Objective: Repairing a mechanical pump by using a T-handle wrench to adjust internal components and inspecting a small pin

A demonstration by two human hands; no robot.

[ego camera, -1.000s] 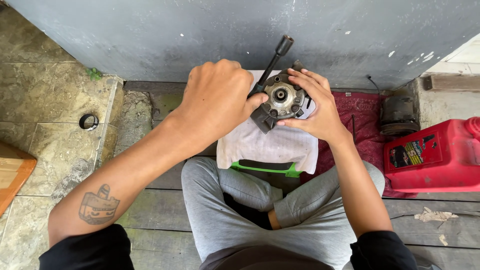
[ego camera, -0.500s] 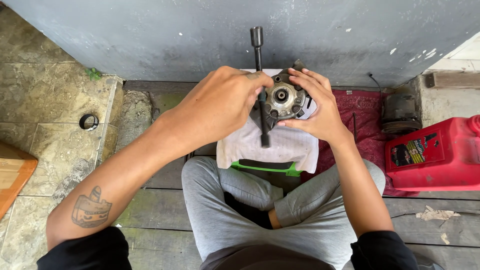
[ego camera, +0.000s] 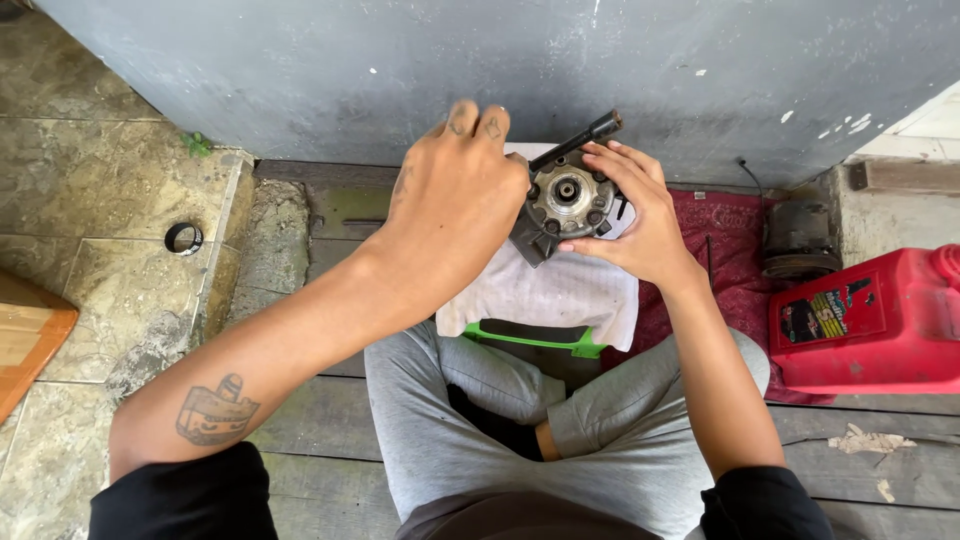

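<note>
The left hand [ego camera: 455, 205] is back-up, its forearm running in from 7 o'clock, fingers curled around the black tool [ego camera: 560, 170], whose handle juts out toward 1 o'clock. The right hand [ego camera: 630, 215] comes in from 5 o'clock and cups the round metal part [ego camera: 567, 198] with spread fingers gripping its rim. The part sits above a white cloth [ego camera: 545, 295]. A red jug [ego camera: 865, 320] stands at 3 o'clock.
</note>
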